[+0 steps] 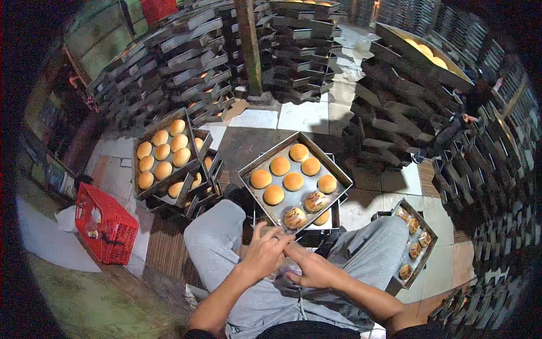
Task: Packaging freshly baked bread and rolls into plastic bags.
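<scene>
Over my lap, my left hand (263, 253) and my right hand (315, 266) meet at the fingers, by the near corner of a metal baking tray (261, 206). Clear plastic (284, 268) shows below the fingers; whether either hand grips it is hidden. Several plain round golden buns (293, 181) sit in this tray. Two buns at its near side, one wrapped bun (295, 218) and another wrapped bun (315, 201), appear to be in clear printed plastic. Under this tray, a second tray (334, 218) holds a plain bun (322, 218).
Stacked trays of plain buns (162, 151) stand at left, beyond a red plastic basket (108, 224). By my right knee lies a tray (423, 258) of wrapped buns (415, 250). Tall tray stacks (300, 55) and a wooden post (250, 46) stand ahead. Another person's hand (469, 118) shows at far right.
</scene>
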Demonstrator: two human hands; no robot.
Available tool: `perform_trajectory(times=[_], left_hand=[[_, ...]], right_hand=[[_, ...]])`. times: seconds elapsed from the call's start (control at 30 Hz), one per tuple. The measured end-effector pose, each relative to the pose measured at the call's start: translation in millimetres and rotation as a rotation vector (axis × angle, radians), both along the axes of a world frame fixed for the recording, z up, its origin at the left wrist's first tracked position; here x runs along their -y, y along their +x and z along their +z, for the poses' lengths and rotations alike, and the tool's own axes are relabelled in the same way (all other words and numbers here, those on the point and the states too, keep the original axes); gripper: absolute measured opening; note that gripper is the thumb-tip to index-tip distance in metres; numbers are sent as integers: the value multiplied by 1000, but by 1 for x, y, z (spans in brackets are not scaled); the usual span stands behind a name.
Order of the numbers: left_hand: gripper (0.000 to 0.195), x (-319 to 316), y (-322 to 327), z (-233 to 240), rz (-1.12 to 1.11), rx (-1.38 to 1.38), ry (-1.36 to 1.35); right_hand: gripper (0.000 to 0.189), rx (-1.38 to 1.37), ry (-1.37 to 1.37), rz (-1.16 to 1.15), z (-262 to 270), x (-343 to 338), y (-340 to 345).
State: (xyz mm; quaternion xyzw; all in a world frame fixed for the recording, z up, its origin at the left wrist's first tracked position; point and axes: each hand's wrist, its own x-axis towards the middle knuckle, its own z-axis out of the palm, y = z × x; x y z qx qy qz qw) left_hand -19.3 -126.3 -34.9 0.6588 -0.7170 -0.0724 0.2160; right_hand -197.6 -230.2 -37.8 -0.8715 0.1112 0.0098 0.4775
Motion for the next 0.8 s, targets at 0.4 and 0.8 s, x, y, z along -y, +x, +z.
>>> perform_trajectory(times=[0.4,0.8], left_hand=[[52,5,135,-46,1176,-1598,-755],[50,15,134,-25,727,-1969,-793]], right_hand=[[63,253,158,-77,-61,-4,196],[54,-132,-228,-303,-223,141,189]])
